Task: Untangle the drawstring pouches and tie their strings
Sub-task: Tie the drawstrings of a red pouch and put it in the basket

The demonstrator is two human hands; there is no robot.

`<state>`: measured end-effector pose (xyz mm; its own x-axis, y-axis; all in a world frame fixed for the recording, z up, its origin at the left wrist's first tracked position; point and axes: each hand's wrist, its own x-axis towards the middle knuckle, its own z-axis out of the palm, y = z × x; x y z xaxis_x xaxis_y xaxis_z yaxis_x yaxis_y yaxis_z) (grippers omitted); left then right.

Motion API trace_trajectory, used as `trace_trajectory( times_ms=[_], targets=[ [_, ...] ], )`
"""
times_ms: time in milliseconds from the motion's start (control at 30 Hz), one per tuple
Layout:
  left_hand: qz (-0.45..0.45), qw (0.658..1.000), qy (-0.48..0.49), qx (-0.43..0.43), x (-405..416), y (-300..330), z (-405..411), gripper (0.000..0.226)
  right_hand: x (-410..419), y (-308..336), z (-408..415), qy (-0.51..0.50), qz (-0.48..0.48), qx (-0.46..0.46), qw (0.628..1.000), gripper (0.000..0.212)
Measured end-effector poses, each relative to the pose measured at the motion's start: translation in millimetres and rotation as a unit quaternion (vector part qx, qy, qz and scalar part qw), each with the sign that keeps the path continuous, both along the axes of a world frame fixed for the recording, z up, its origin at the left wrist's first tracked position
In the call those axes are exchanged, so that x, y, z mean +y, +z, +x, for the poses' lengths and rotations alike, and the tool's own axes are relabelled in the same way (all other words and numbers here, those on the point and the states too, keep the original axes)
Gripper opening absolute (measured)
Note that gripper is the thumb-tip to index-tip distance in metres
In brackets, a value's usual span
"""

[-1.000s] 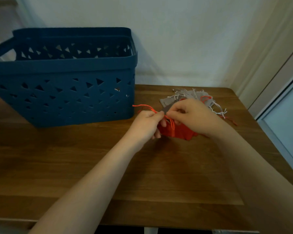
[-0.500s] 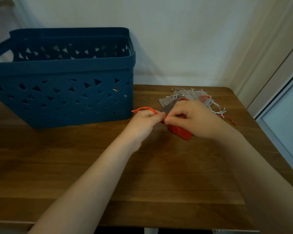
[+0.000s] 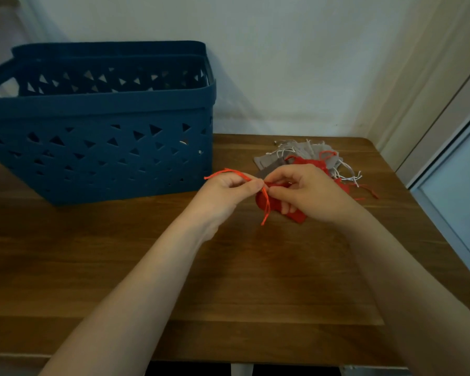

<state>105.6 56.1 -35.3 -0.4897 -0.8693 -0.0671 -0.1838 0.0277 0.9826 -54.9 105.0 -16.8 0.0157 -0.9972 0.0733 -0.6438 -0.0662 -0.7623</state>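
Above the table point(image 3: 228, 267), red drawstring point(image 3: 266, 204) is pinched by left hand point(image 3: 228, 188) and right hand point(image 3: 307, 194); slipped fingers could loosen the forming knot.

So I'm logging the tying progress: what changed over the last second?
A loose end of the orange drawstring now hangs down between the hands; before it did not. The left hand and right hand still pinch the string over the small red fabric pouch. The blue plastic basket and the grey pouch pile stayed put.
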Motion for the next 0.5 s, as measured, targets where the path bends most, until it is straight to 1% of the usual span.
trace_trajectory(
  times_ms=[133, 200, 267, 300, 400, 467, 500],
  targets=[
    [0.002, 1.000, -0.001, 0.011, -2.9, -0.9, 1.8, 0.007, -1.5, -1.7, 0.2, -0.016, 0.004, -0.002, 1.000, 0.007],
    [0.008, 0.999, 0.004, 0.031, -1.9, -1.1, 1.2, 0.006, -1.6, -2.8, 1.1, -0.023, 0.001, -0.002, 1.000, 0.006],
    [0.005, 0.999, 0.022, 0.048, -0.8, -1.7, -0.3, 0.010, -1.8, -4.0, 2.4, -0.035, -0.006, -0.011, 0.999, 0.006],
    [-0.013, 0.998, 0.037, 0.049, -1.1, -2.9, -1.2, 0.013, -2.0, -4.3, 3.1, -0.040, -0.012, -0.017, 0.999, 0.006],
    [-0.133, 0.987, 0.076, 0.053, -6.5, -8.0, -2.1, 0.019, -1.8, -4.7, 5.9, -0.054, -0.024, -0.037, 0.998, 0.006],
    [-0.234, 0.968, 0.077, 0.036, -8.5, -9.3, -2.0, 0.013, -1.3, -5.8, 8.8, -0.064, -0.029, -0.048, 0.996, 0.009],
    [-0.291, 0.953, 0.077, 0.012, -9.3, -9.4, -2.1, 0.009, -1.3, -6.9, 10.1, -0.072, -0.036, -0.054, 0.995, 0.011]
  ],
)
